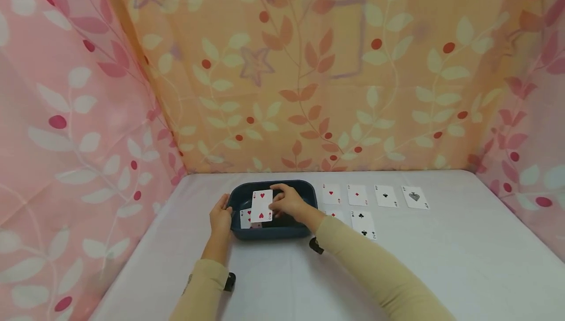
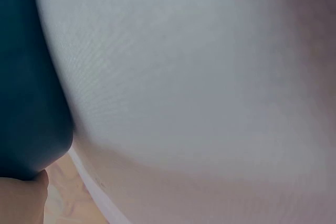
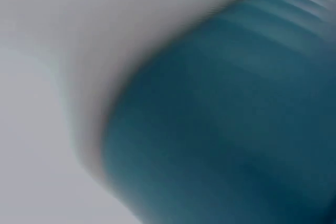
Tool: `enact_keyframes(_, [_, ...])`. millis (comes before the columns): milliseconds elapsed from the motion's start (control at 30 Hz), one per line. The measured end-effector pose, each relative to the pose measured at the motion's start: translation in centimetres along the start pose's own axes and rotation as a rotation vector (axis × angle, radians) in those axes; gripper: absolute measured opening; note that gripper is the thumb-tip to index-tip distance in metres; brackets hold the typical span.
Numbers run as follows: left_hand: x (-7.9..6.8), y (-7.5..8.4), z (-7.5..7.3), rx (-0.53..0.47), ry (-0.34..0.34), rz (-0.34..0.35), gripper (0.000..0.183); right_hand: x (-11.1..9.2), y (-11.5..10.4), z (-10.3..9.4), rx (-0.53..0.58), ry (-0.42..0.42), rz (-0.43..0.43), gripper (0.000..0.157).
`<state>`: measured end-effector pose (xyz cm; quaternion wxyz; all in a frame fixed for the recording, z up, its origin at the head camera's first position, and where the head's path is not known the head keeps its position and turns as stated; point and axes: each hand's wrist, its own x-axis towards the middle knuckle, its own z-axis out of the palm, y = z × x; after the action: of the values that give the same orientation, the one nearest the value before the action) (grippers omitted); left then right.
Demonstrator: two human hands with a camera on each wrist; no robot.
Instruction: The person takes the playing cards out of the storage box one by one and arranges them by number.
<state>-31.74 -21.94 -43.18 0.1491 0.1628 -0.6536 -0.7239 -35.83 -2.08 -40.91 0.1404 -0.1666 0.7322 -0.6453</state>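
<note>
A flowered curtain (image 1: 300, 70) hangs behind a white table (image 1: 273, 281). Reaching in over the table, the right sleeve (image 1: 371, 257) is the main thing in the way. The blue tub (image 1: 271, 233) looks like stiff, light plastic that could slide if nudged; its rim seems the best place to steady it, and the left hand (image 1: 219, 214) grips its left end. The right hand (image 1: 290, 203) pinches a two of hearts (image 1: 261, 206) by its right edge, above the tub. That card should be very light, springy and slick, easily creased, so edges suit a hold best. Beneath it in the tub lies another heart card (image 1: 244, 219), partly hidden. Right of the tub, face up, run the ace of hearts (image 1: 331, 195), ace of diamonds (image 1: 357, 196), ace of clubs (image 1: 386, 196) and ace of spades (image 1: 415, 197); nearer lie a two of clubs (image 1: 363, 224) and a diamond card (image 1: 334, 214), which the right arm partly covers.
</note>
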Motion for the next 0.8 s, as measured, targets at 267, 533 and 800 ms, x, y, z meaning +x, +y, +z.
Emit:
enact_keyframes(267, [-0.3,0.3,0.0,-0.04,-0.015,0.005,0.054,-1.8,-0.4,-2.2,-0.033,0.062,0.02,0.061])
enact_keyframes(533, [-0.3,0.4,0.0,-0.029,-0.007,0.002,0.054,-3.2,-0.7,-4.1,-0.027,0.108,0.047,0.062])
enact_keyframes(800, [-0.4,0.5,0.0,0.006,-0.008,-0.018,0.054,-4.2,-0.5,-5.6,-0.056,0.157,0.12,0.063])
